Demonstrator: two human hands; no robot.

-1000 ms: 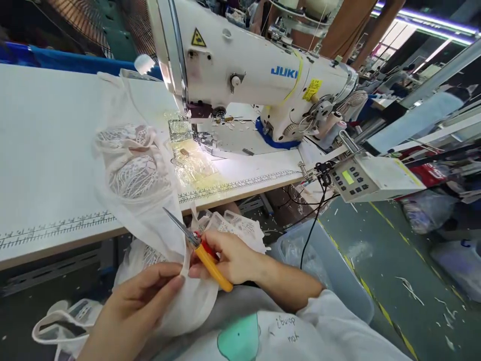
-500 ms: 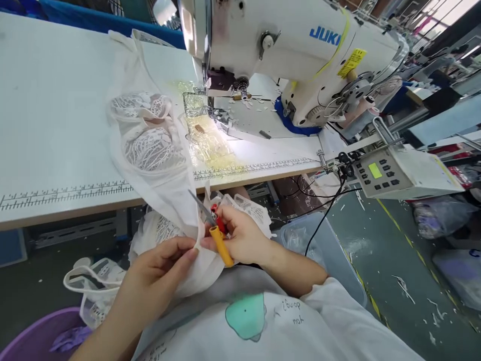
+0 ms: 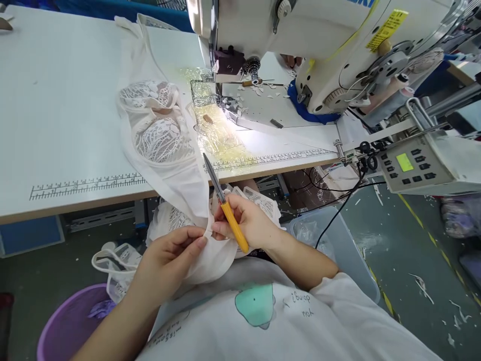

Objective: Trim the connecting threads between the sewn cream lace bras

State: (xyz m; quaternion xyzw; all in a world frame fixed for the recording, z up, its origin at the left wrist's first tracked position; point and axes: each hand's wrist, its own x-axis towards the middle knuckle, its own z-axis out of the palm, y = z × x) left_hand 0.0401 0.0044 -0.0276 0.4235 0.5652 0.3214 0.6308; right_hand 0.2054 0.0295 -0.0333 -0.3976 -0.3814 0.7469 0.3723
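A white lace bra [image 3: 165,140] drapes over the table's front edge, its cups on the tabletop and its band hanging toward my lap. My left hand [image 3: 175,255] pinches the band's edge between thumb and fingers. Close beside it, my right hand [image 3: 248,220] is closed around a pair of scissors [image 3: 233,225] with an orange handle, the metal blades pointing up and away. The right thumb and fingertip also meet the same band edge. More white lace pieces [image 3: 263,203] lie bunched below the table, behind my hands.
A sewing machine [image 3: 263,30] stands on the white table [image 3: 75,110], with fabric scraps near its needle. Behind it shows another person's hand [image 3: 293,60]. A control box [image 3: 417,160] is at right. Below are a clear bin [image 3: 338,225] and a purple basket [image 3: 56,321].
The scissors have turned in my right hand: the orange handle now lies across it and the red part no longer shows. Both hands keep to the band edge. The view has shifted slightly.
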